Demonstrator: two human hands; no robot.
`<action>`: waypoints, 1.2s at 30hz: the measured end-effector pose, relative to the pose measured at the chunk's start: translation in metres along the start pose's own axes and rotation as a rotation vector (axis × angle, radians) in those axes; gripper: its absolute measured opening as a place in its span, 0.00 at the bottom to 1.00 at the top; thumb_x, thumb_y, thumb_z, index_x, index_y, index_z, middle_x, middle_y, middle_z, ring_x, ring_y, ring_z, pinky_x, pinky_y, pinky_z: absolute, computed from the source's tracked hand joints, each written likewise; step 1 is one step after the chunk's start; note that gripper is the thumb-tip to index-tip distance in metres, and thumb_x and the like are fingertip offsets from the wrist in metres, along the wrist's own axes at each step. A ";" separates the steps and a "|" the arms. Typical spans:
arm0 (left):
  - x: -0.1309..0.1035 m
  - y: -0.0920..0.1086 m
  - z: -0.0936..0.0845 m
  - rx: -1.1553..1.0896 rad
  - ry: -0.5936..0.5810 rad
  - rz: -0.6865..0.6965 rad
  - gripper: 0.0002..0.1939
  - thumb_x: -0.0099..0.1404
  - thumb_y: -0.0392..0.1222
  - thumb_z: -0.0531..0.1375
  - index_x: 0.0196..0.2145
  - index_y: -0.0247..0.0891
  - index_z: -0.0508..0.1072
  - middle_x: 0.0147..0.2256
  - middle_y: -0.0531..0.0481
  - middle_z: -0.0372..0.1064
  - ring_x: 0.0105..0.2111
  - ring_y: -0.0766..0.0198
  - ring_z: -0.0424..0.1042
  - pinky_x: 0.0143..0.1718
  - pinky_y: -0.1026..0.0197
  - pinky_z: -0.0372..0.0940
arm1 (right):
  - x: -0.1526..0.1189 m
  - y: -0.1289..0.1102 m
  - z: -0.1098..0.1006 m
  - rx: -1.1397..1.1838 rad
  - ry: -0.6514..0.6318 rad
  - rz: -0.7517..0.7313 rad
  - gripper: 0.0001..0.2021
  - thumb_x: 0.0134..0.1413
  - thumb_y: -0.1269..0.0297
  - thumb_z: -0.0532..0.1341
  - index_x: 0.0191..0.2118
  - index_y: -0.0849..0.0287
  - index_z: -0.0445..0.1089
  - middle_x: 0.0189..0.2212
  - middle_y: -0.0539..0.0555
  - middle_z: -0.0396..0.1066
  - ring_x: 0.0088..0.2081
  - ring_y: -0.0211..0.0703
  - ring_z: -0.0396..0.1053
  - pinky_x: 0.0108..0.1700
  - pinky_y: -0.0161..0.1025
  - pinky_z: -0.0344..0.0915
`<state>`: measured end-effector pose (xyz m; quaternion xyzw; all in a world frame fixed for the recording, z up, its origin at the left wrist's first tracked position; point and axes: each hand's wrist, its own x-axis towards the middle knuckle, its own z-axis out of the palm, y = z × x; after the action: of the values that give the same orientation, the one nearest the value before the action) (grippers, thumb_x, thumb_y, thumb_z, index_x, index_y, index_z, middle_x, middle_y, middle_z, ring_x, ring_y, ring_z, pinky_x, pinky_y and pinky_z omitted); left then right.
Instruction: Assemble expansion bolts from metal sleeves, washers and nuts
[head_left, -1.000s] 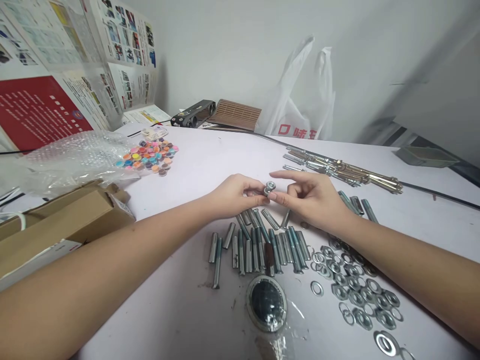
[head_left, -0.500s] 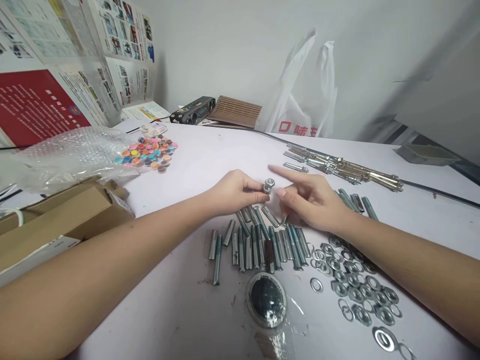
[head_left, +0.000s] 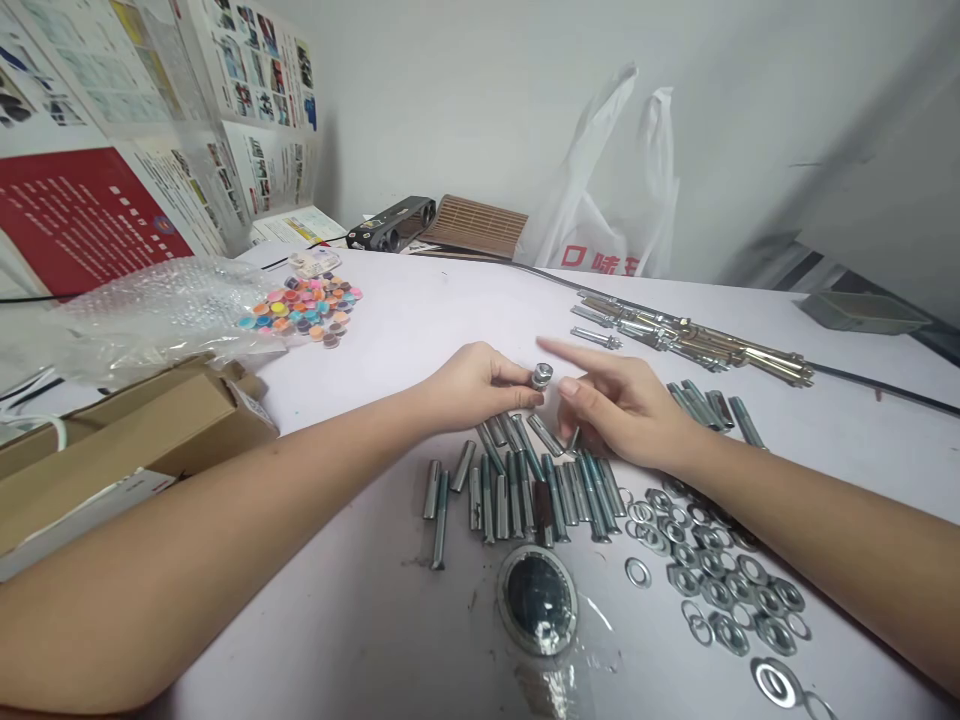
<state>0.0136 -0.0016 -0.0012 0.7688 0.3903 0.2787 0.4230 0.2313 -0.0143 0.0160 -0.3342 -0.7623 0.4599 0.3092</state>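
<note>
My left hand [head_left: 487, 385] pinches a metal bolt [head_left: 542, 374] whose nut end points up toward the camera. Just right of it is my right hand [head_left: 619, 405], index finger stretched out and thumb beside the bolt, with no visible contact; its lower fingers are curled and partly hidden. Below both hands lie several threaded bolts [head_left: 487, 500] and metal sleeves [head_left: 431, 488]. Nuts [head_left: 729, 632] and washers [head_left: 637, 572] are spread under my right forearm. Behind my right hand, assembled bolts [head_left: 675, 335] form a pile.
A round dark-centred disc [head_left: 538, 602] lies at the front. Coloured discs [head_left: 304, 305], bubble wrap [head_left: 165, 300] and a cardboard box [head_left: 150, 430] are at left. At the back stand a plastic bag [head_left: 607, 220] and, at right, a grey tray [head_left: 862, 312].
The whole view has shifted slightly. The nut end of the bolt in my left hand looks a little different in angle. Both hands keep nearly the same pose.
</note>
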 end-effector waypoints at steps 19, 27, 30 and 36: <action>0.000 -0.001 0.000 0.013 -0.016 0.005 0.15 0.61 0.49 0.61 0.27 0.33 0.76 0.22 0.54 0.62 0.23 0.69 0.58 0.26 0.63 0.53 | -0.003 0.001 -0.003 -0.237 0.321 -0.128 0.11 0.60 0.64 0.57 0.28 0.59 0.73 0.12 0.45 0.60 0.15 0.33 0.55 0.19 0.35 0.53; 0.001 -0.004 0.001 0.112 0.007 0.052 0.12 0.63 0.46 0.61 0.35 0.35 0.80 0.26 0.53 0.68 0.27 0.66 0.65 0.31 0.63 0.58 | 0.006 0.001 0.002 -0.398 0.053 -0.105 0.16 0.60 0.59 0.58 0.48 0.61 0.74 0.20 0.49 0.71 0.20 0.34 0.63 0.24 0.34 0.60; 0.000 -0.002 0.002 0.266 0.063 0.159 0.09 0.64 0.43 0.61 0.35 0.37 0.80 0.27 0.51 0.70 0.31 0.64 0.68 0.36 0.62 0.61 | 0.003 0.000 0.000 -0.513 0.097 -0.161 0.13 0.60 0.60 0.59 0.45 0.59 0.75 0.19 0.47 0.70 0.21 0.34 0.64 0.26 0.34 0.61; -0.003 -0.001 0.006 0.489 0.246 0.458 0.08 0.67 0.40 0.59 0.34 0.38 0.78 0.27 0.51 0.74 0.32 0.63 0.65 0.38 0.60 0.62 | -0.001 -0.011 0.001 -0.636 0.196 -0.105 0.11 0.58 0.59 0.59 0.43 0.57 0.74 0.21 0.46 0.72 0.23 0.34 0.67 0.28 0.35 0.62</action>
<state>0.0163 -0.0065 -0.0049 0.8756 0.3110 0.3550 0.1029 0.2285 -0.0193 0.0249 -0.4168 -0.8506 0.1480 0.2843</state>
